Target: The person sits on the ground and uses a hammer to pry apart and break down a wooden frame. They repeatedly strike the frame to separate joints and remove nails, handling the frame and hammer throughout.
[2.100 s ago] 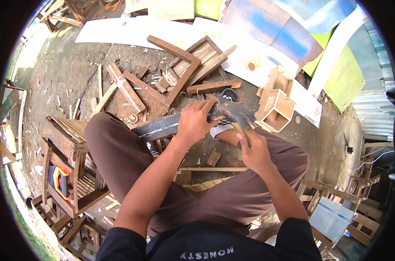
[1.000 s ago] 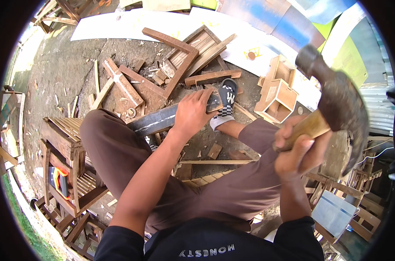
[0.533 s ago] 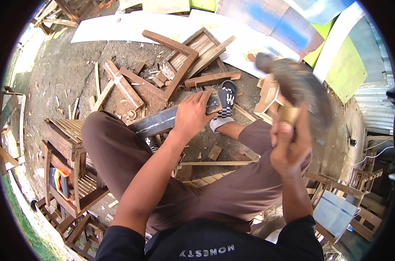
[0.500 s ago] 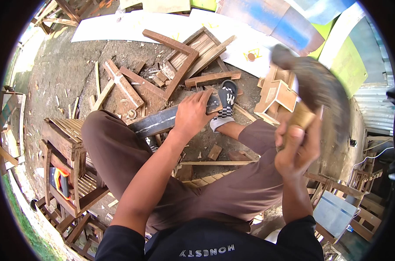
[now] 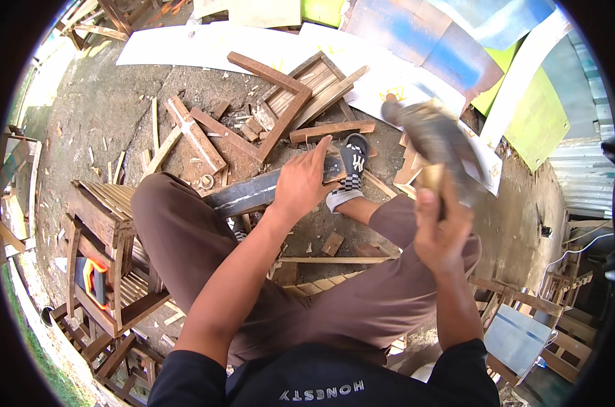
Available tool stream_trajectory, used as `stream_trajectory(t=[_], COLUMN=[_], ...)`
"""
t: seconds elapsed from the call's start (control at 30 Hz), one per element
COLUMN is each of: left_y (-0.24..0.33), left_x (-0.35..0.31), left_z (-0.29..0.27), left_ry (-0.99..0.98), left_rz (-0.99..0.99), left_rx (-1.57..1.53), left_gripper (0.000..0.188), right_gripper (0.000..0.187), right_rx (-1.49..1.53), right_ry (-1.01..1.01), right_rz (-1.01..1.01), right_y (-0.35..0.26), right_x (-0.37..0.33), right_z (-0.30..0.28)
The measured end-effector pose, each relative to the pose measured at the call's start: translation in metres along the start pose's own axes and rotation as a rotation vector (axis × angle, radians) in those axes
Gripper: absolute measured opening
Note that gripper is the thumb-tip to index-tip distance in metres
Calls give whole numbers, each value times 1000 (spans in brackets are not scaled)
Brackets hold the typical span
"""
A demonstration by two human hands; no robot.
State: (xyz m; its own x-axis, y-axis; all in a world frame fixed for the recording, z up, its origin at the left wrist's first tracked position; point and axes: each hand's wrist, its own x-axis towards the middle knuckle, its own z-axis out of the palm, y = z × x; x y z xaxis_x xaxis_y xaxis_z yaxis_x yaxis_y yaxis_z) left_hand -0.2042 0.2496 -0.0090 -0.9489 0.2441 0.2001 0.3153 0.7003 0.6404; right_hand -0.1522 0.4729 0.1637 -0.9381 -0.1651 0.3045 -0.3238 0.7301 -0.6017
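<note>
My right hand [image 5: 444, 227] is closed round the pale wooden handle of a hammer [image 5: 433, 132], held up over my right knee. The dark hammer head is smeared by motion, its round face pointing far left. My left hand [image 5: 299, 180] lies across a dark wooden plank [image 5: 243, 195] with a white streak along it, its fingers reaching past the far edge and its thumb apart on the near side. The plank slants between my legs, its right end beside my right shoe [image 5: 355, 156]. Whether a nail is under the left hand, I cannot tell.
Wooden frames [image 5: 284, 129] and offcuts litter the ground ahead. White sheets [image 5: 206, 44] lie beyond. A slatted wooden stool [image 5: 104, 217] stands left, with an orange-and-black handled saw [image 5: 96, 281] on its lower part. A small wooden box [image 5: 408, 166] sits behind the hammer.
The hammer has moved left and slightly down toward the plank in my right hand. My left hand stays at the plank, its fingers a little more raised. The view has shifted slightly.
</note>
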Motion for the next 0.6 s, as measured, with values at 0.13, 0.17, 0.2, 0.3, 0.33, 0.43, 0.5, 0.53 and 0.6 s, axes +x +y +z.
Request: stream_trajectory(t=[0.13,0.17,0.2,0.3,0.33,0.43,0.5,0.53,0.6], left_y=[-4,-6,-8,-12,-12,-13,-14,-15,-16], left_x=[-1,-1,-1,-2,-2,-3,-3,-4,-4], left_z=[-6,-8,-11,-14,-13,-11,-10,-9,-8], left_ry=[-45,-53,-53,-42,-46,-39,-57,-80,-80], left_rz=[81,102,133,191,188,181,157,128,124], left_rx=[-36,-18,-4,77,123,23,0,-12,-32], left_gripper=[114,115,115,113,112,99,100,100,101], right_gripper=[32,28,27,28,33,41,40,41,41], right_rx=[450,495,437,-6,50,47,0,-77,57], right_ry=[360,418,380,-148,-373,-244,-183,-154,92], right_rz=[-138,-197,-271,-127,264,0,-7,-19,-14], right_y=[-13,-8,3,29,33,37,21,11,-5], right_x=[-3,-7,-10,-24,-27,-15,-9,-6,-1], right_z=[4,20,36,63,70,52,34,17,7])
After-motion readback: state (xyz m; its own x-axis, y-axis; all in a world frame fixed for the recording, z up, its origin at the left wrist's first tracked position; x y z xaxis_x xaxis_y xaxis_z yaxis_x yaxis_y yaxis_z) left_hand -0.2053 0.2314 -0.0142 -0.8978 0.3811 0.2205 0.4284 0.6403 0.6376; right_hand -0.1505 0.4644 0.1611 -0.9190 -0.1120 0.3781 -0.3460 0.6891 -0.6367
